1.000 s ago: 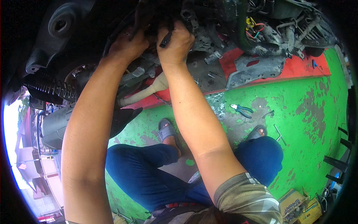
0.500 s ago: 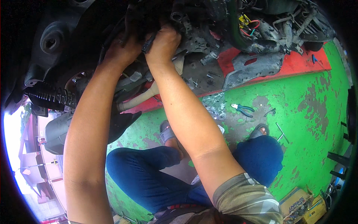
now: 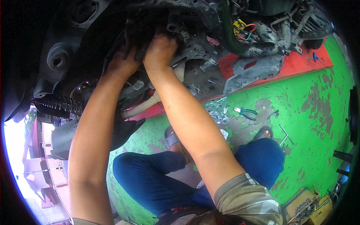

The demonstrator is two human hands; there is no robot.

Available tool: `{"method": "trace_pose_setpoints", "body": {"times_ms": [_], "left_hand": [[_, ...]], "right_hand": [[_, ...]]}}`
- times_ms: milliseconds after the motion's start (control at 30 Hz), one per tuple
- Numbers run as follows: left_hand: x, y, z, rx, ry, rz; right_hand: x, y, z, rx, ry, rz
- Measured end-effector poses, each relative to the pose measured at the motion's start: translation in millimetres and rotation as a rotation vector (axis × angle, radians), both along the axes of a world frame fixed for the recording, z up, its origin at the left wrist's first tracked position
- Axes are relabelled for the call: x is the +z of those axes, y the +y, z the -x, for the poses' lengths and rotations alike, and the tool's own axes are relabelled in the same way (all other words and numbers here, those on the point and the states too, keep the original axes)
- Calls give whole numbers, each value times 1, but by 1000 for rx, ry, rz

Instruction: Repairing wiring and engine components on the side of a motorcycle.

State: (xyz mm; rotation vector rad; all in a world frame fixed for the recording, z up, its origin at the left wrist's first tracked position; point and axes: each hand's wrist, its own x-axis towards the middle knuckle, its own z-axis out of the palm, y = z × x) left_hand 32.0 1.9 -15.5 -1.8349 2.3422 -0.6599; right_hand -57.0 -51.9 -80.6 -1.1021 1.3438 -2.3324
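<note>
My left hand (image 3: 122,62) reaches up into the dark underside of a motorbike, among black hoses (image 3: 130,35); its fingers are largely hidden by them. My right hand (image 3: 159,50) is beside it, slightly higher, fingers curled into shadow on something I cannot make out. Around them are the black frame (image 3: 232,47), an open metal tube end (image 3: 173,26) and grimy engine parts. A pale exhaust pipe (image 3: 140,108) runs below my forearms, and a coiled shock spring (image 3: 63,107) sits at left.
A red platform (image 3: 307,60) holds a grey metal plate (image 3: 243,80) and small bolts. On the green floor (image 3: 311,112) lie pliers (image 3: 245,112), a T-handle wrench (image 3: 285,135) and a plastic bag (image 3: 217,110). Cardboard boxes (image 3: 300,202) stand at lower right, near my bent knees.
Both hands appear lower in the picture, the right one also further left, as the motorbike parts shift down in view. The hands stay among the hoses.
</note>
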Motion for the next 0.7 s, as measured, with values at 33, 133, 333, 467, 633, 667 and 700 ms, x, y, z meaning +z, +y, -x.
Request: {"method": "trace_pose_setpoints", "body": {"times_ms": [33, 133, 333, 467, 633, 667, 700], "left_hand": [[3, -2, 12, 97, 211, -20], [5, 1, 23, 135, 190, -16], [5, -5, 23, -27, -83, 77], [-1, 2, -7, -91, 261, 39], [-5, -1, 1, -213, -197, 261], [-6, -4, -4, -318, -518, 400], [-5, -5, 1, -322, -516, 399]], "right_hand": [[-8, -1, 4, 8, 59, 18], [-14, 7, 20, 145, 161, 0], [-6, 12, 39, 351, 309, -162], [9, 13, 22, 252, 268, -175], [11, 9, 17, 131, 282, -237], [9, 8, 15, 79, 253, -178], [6, 7, 16, 76, 254, -181]]}}
